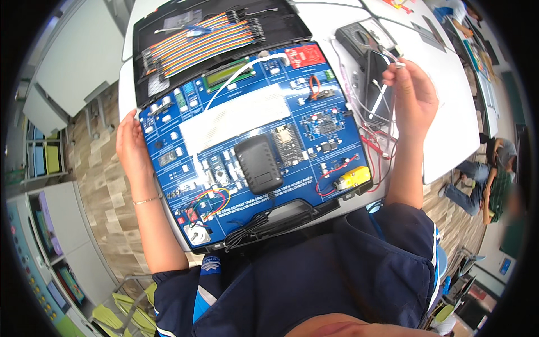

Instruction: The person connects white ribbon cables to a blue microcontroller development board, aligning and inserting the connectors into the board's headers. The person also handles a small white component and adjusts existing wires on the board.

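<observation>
A blue electronics kit board (236, 210) lies in an open black case in front of me, with a white breadboard (241, 118) across its middle. My left hand (132, 147) grips the kit case at its left edge, the fingers partly hidden by the rim. To the right of the kit, my right hand (416, 98) is raised over the table, pinching a small white cable plug (400, 65) between thumb and finger. On the board sit a black power adapter (258, 164), a yellow geared motor (352, 178) and a small green-framed display (227, 76).
Rainbow ribbon wires (205, 45) fill the case lid. Beyond my right hand lie a multimeter (359, 39) and a dark phone (377, 84), with red test leads (377, 147) nearby. The white table (449, 135) ends at right; other people sit farther off.
</observation>
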The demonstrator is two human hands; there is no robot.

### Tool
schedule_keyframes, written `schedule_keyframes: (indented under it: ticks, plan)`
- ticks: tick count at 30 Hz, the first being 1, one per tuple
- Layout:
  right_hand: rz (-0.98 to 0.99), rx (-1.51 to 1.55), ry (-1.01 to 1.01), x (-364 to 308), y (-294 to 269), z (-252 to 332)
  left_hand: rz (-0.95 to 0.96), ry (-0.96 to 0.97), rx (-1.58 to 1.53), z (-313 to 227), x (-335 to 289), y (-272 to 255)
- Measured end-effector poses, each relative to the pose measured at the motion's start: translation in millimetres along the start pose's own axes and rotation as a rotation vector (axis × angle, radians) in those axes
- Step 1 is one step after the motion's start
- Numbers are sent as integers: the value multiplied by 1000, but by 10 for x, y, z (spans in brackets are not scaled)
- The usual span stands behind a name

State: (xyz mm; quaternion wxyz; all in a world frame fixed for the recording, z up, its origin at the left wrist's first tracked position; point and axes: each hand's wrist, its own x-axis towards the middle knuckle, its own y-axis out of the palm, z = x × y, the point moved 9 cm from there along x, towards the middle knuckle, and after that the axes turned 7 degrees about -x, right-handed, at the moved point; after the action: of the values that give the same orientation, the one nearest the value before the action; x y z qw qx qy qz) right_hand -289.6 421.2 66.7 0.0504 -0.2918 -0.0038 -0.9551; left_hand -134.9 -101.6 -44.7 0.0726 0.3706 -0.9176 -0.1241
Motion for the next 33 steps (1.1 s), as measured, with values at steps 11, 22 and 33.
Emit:
schedule_keyframes:
  ticks: [11,22,33]
  plan:
    - [144,106,-56,-115,237,110,22,-15,-42,-10,-8,28]
    - [234,245,-1,-110,146,6,-15,-34,-80,6,-34,21]
    - [65,22,201,-125,-87,-342,29,-39,-89,11,-48,79]
